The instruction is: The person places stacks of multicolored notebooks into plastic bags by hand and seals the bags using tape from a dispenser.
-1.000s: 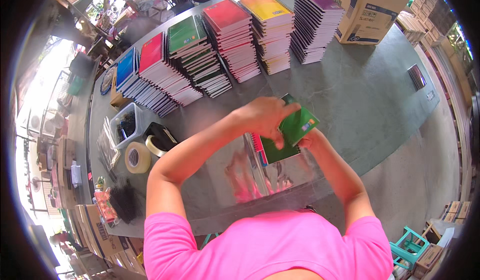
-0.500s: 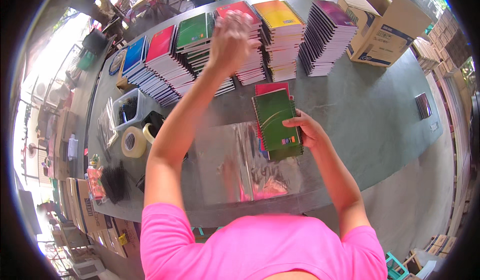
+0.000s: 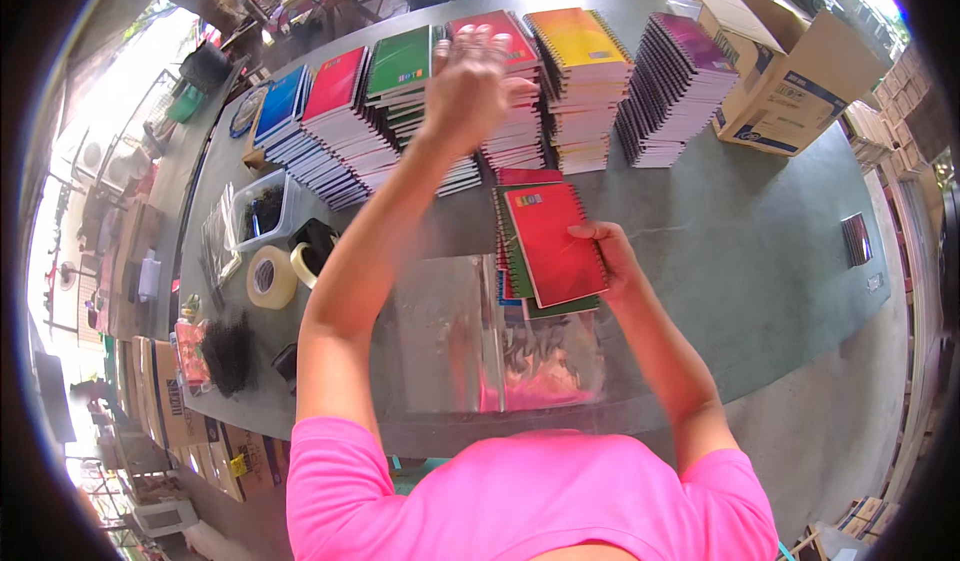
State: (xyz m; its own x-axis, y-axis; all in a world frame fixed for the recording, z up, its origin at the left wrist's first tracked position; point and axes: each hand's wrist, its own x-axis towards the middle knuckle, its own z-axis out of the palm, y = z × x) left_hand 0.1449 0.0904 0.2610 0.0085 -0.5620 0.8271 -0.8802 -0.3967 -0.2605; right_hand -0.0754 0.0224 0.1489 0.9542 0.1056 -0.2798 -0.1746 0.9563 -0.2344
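My right hand (image 3: 612,256) grips a small fanned bundle of spiral notebooks, thumb on top. Uppermost is a red notebook (image 3: 556,246), with green, blue and red edges showing beneath it. Beyond, my left hand (image 3: 468,89) reaches over the middle stack of red notebooks (image 3: 505,41), fingers stretched out and thumb apart. Its palm side is hidden. Just left of it stands a stack of green notebooks (image 3: 400,61); to its right is a stack of yellow-orange notebooks (image 3: 578,39). Below the bundle, clear plastic sleeves (image 3: 440,336) lie on the table.
Farther left stand red (image 3: 335,83) and blue notebook stacks (image 3: 280,101). A purple stack (image 3: 690,46) and an open cardboard box (image 3: 785,96) are at right. Tape rolls (image 3: 270,277), a plastic tub (image 3: 290,206) and black bristly strands (image 3: 230,351) lie at left.
A red notebook now covers the green one on top of the bundle in my right hand. My left hand is again over the middle red stack, its fingers less blurred.
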